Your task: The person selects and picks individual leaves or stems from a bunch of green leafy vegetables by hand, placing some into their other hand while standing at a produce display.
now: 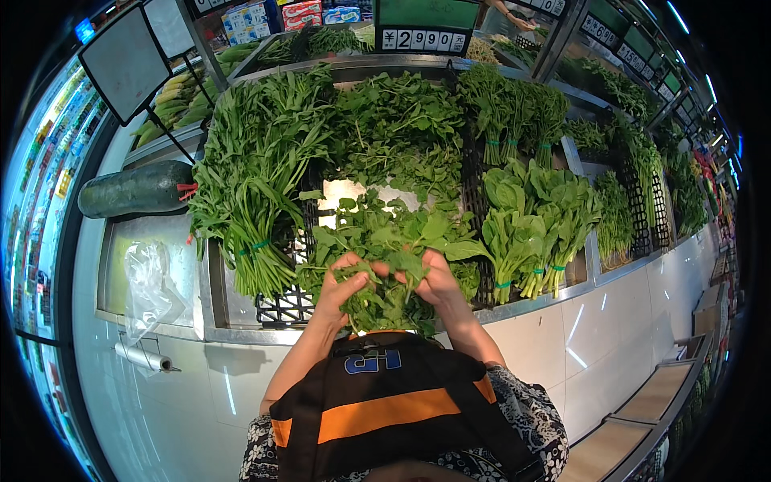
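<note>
My left hand (342,286) has thumb and fingers curled around loose leafy greens (385,295) at the front of the display bin. Opposite it, my right hand (436,278) pinches a leafy sprig (407,265), its fingertips partly hidden by leaves. The two hands are a short way apart, above the near pile of greens. Farther back in the same section lies a larger heap of loose greens (397,120), with the shiny bin floor (343,196) showing between the heaps. Hanging in front of my body, a black and orange bag (385,416) reaches close to the bin's front edge.
Left stand banded long-leaved greens (259,150), a winter melon (135,188) and a clear plastic bag (150,289). A plastic bag roll (143,356) hangs below. Banded broad-leaved greens (530,223) lie right, beside a black mesh divider (474,199). Another person's hand (519,23) shows behind.
</note>
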A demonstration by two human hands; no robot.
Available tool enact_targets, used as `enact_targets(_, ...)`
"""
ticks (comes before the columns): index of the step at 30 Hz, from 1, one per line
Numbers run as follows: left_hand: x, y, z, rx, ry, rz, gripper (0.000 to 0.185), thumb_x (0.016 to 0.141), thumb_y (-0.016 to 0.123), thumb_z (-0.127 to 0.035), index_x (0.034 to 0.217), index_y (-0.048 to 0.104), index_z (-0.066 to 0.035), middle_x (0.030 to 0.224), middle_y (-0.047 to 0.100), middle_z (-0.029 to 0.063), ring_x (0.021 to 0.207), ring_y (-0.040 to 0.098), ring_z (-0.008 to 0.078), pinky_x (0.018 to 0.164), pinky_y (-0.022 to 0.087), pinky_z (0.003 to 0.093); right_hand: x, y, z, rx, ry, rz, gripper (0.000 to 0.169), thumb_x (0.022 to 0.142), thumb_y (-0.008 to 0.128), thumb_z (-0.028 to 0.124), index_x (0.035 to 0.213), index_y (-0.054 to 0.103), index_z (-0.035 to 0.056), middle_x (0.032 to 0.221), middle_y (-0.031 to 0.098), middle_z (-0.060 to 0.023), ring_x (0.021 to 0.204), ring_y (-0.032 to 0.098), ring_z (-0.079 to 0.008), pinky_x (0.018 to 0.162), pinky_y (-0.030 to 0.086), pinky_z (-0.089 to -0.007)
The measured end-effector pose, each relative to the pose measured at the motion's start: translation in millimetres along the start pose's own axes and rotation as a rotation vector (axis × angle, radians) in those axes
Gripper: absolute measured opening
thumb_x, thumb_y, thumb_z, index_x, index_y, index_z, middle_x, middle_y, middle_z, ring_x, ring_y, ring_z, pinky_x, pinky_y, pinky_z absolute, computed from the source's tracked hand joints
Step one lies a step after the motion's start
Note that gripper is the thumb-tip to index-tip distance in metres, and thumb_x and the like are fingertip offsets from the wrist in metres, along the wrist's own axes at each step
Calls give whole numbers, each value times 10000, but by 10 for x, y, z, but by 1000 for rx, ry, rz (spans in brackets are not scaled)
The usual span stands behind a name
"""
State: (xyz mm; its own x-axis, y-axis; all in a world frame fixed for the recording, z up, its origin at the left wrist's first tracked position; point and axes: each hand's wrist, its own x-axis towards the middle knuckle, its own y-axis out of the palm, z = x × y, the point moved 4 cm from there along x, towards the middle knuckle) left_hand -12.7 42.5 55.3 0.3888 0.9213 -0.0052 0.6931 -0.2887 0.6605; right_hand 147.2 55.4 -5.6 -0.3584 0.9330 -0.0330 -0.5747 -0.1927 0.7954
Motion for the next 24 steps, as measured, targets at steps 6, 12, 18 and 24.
enact_targets(6,109,-131,-1,168,-48,-154,222,781,573,-46,989,506,-6,937,598,105,795,568,130,715,475,260,-178,-42,60,-222,88,-143,319,829,565,130,1109,482,1,955,588,-60,614,510,-18,413,296,-118)
enact_targets(12,145,42,4,217,-93,-109,410,709,685,-101,1069,526,13,899,604,82,773,581,134,721,475,267,-168,378,204,-600,-33,-21,288,800,596,110,1052,530,-11,992,577,-30,889,503,-86,808,391,-235)
enact_targets(18,158,-65,-6,666,-55,-244,231,728,666,-86,918,580,14,823,620,51,719,568,107,661,465,238,-101,305,89,-515,64,3,275,802,572,76,1058,526,-16,980,574,-30,882,505,-66,788,406,-232)
enact_targets(24,110,29,-25,293,-239,-234,259,709,675,-81,905,563,45,801,615,94,694,572,115,625,464,247,-115,207,79,-359,163,116,247,803,572,95,1019,537,-19,925,588,-39,770,546,-73,674,437,-200)
